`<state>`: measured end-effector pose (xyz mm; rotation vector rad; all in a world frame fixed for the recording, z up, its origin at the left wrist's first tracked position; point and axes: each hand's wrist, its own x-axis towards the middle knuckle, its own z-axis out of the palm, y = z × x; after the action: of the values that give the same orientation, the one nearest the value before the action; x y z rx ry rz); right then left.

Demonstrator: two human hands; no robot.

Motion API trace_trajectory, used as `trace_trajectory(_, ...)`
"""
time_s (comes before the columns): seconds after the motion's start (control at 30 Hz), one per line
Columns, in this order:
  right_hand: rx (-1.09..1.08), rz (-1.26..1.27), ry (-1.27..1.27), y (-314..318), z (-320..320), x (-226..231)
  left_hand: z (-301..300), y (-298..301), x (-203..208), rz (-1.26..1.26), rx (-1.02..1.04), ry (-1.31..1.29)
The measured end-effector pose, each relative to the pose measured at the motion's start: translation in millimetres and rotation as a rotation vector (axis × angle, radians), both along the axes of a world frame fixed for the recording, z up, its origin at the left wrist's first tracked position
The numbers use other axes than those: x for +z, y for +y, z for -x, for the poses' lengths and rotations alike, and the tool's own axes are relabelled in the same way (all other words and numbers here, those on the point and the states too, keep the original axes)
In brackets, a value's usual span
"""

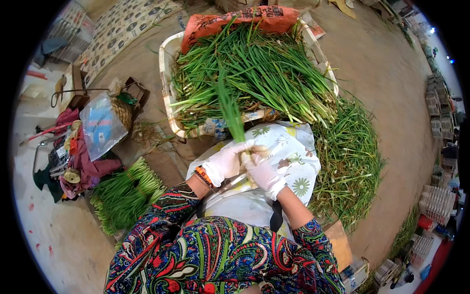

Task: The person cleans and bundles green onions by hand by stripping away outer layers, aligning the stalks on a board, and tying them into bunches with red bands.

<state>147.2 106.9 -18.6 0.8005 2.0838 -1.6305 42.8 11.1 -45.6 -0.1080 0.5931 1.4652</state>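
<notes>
Greens (229, 110) in fingers (244, 146) near crate rim (167, 90)

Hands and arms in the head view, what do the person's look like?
The left hand and right hand wear thin whitish gloves, the left also a bracelet of orange and dark beads. The sleeves are dark, with swirling red, green, blue and white patterns.

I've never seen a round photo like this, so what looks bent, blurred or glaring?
Head view: the pale stacks at right follow a curve, the corners black; head view: the green stalks above the hands look smeared, perhaps by motion; head view: small lights glare near the upper right rim.
</notes>
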Motion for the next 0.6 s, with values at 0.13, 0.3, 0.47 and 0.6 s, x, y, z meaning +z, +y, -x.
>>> trace_trajectory(0.13,0.147,0.101,-0.086,7,3,36,1,4,16,0.057,0.074,0.009)
trace_trajectory(0.3,-0.115,-0.667,-0.169,94,15,11,47,-7,21,-0.409,0.313,-0.559)
trace_trajectory(0.47,-0.108,-0.787,-0.239,137,32,-42,39,-2,12,-0.423,0.251,-0.651)
trace_trajectory(0.6,-0.308,-0.293,-0.103,128,54,-6,29,-12,11,-0.276,0.274,-0.662)
